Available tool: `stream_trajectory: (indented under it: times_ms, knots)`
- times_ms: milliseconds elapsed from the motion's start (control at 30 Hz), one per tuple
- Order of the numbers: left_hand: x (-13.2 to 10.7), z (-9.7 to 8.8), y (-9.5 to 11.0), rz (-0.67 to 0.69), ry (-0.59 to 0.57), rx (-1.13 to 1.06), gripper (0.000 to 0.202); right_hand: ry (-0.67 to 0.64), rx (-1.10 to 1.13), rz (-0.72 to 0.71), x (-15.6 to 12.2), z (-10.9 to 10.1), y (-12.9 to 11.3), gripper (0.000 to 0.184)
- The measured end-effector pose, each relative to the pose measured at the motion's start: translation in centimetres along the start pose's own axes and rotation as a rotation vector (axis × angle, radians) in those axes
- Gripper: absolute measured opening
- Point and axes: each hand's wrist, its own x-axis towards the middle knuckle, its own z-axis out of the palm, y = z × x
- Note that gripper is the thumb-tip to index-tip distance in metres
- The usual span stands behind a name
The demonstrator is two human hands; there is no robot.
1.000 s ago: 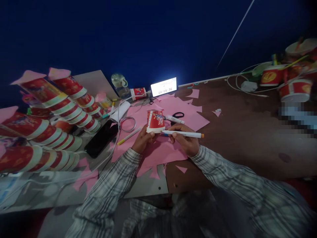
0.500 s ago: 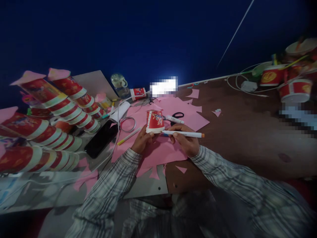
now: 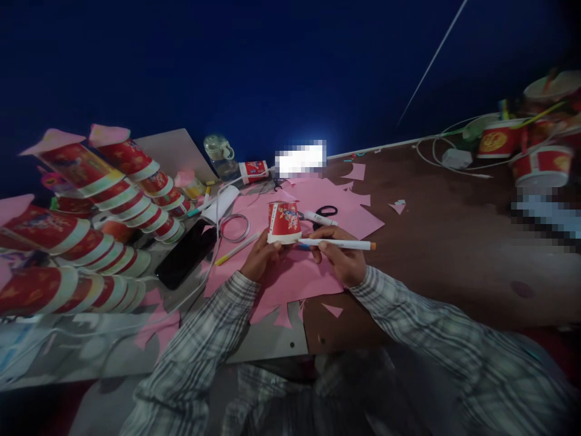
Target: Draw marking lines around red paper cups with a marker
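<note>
A red paper cup [image 3: 285, 219] with a printed picture is upside down, its pale rim toward me. My left hand [image 3: 261, 257] is closed on the rim at its left side. Between the fingers of my right hand [image 3: 340, 257] lies a white marker [image 3: 347, 244] with an orange end pointing right; its other end is at the cup's rim. Pink paper [image 3: 290, 284] spreads beneath both hands. Just beyond my right hand are a capped white marker [image 3: 320, 218] and black-handled scissors [image 3: 327, 211], partly covered. A yellow-tipped marker [image 3: 236, 249] rests left of my left hand.
Stacks of red cups [image 3: 136, 206], some with pink cone tops, lean at the left. Near them are a black phone [image 3: 186, 254], a tape roll [image 3: 235, 227] and a cable. A clear bottle [image 3: 220, 156] stands behind. More red cups [image 3: 542, 166] and a white charger [image 3: 457, 158] are at far right.
The white marker in my right hand has shifted very slightly to the right along the cup's rim. My left hand and the cup stay almost still.
</note>
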Motion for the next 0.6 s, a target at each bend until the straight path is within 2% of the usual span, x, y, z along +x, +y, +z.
stream_trajectory:
  times_ms: [133,267,400,600]
  knots:
    - [0.02,-0.11,-0.16,0.006,0.003,-0.003,0.038,0.031,-0.049,0.032,0.17,0.13,-0.22,0.027]
    - [-0.07,-0.02,-0.2,-0.009,0.03,-0.007,0.045,0.117,0.008,0.056,0.45,0.29,-0.46,0.026]
    - [-0.12,0.26,0.0,-0.008,0.029,-0.026,0.042,0.077,0.047,0.041,0.29,0.17,-0.32,0.025]
    - [-0.15,0.45,0.2,-0.022,0.04,-0.034,0.036,0.041,-0.018,0.048,0.03,0.0,-0.13,0.024]
